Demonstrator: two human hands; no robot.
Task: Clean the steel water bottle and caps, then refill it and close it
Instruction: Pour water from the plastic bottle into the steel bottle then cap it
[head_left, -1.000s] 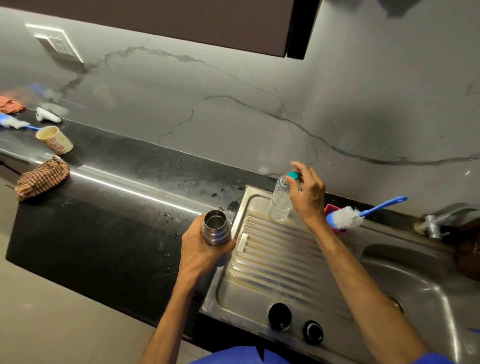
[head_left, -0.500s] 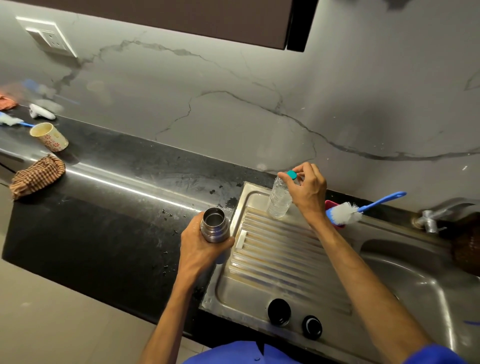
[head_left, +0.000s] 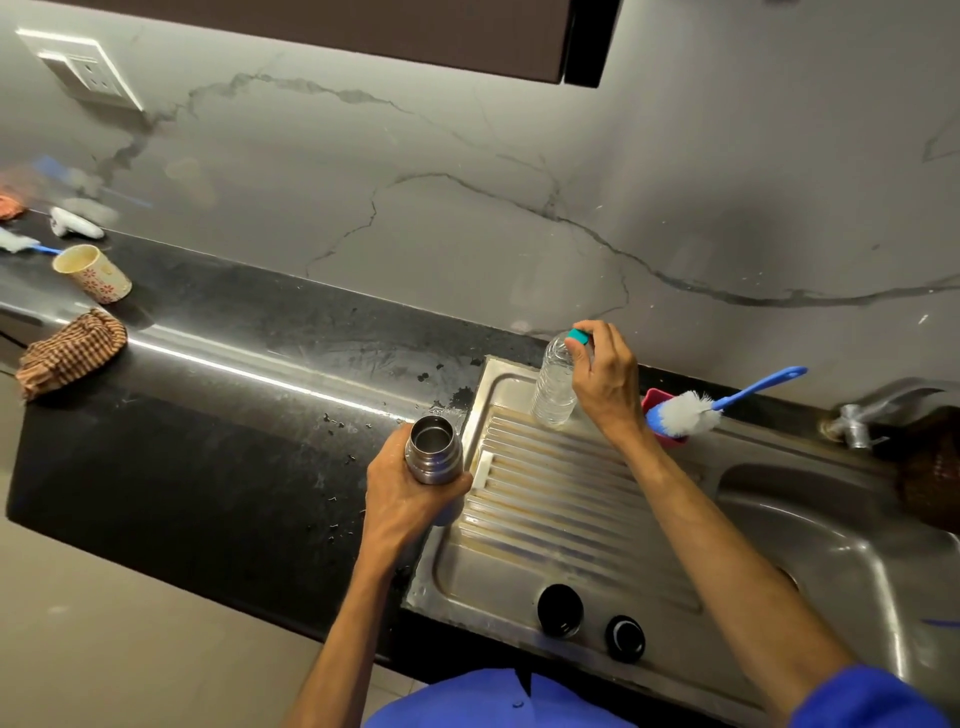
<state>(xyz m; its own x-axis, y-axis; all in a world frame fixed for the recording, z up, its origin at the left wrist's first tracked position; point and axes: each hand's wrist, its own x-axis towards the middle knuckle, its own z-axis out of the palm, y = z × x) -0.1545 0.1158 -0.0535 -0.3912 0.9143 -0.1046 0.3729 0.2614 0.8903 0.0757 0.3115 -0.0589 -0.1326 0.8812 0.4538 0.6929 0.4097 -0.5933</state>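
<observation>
My left hand (head_left: 405, 499) grips the open steel water bottle (head_left: 434, 449) upright at the left edge of the sink's drainboard (head_left: 550, 499). Its mouth is uncovered. My right hand (head_left: 605, 379) pinches the teal cap (head_left: 578, 336) on top of a clear plastic water bottle (head_left: 553, 387), which stands at the back of the drainboard. Two black caps (head_left: 560, 610) (head_left: 625, 638) rest on the drainboard's near edge.
A blue-handled bottle brush (head_left: 685, 413) lies in a red holder (head_left: 665, 415) behind the sink basin (head_left: 841, 561). A tap (head_left: 857, 421) is at the far right. On the black counter (head_left: 208, 415) to the left sit a floral cup (head_left: 93, 273) and a checked cloth (head_left: 70, 353).
My right hand's fingers have turned slightly around the teal cap. The steel bottle and my left hand have stayed in place.
</observation>
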